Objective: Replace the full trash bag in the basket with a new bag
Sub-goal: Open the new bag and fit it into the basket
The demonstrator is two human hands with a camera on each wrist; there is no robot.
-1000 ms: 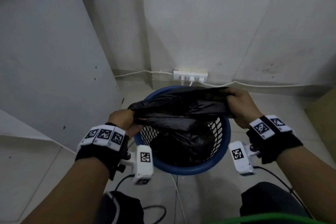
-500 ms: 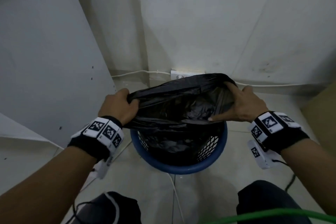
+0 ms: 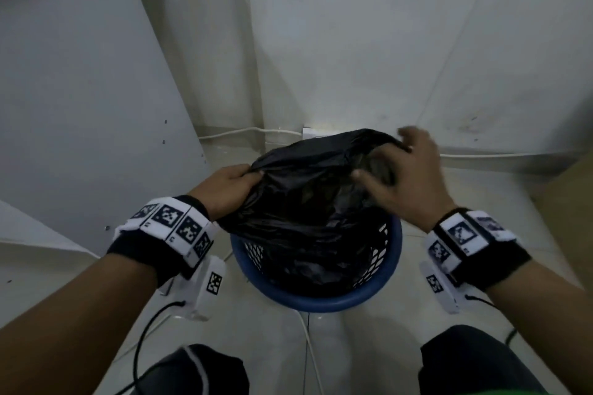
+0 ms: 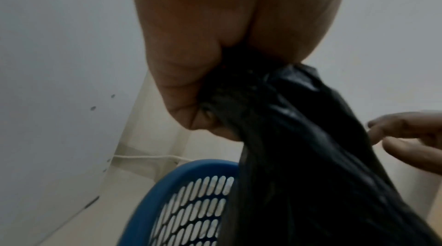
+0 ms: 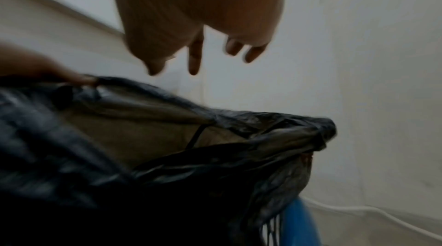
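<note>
Black trash bag [image 3: 308, 202] partly lifted out of the blue mesh basket [image 3: 321, 301] on the floor, lower end in the basket; long axis roughly vertical, mouth pointing up. Left hand [image 3: 224, 186] grips the bunched left rim in a fist. Right hand [image 3: 407, 176] spread, fingers loose over the right rim, holding nothing.
</note>
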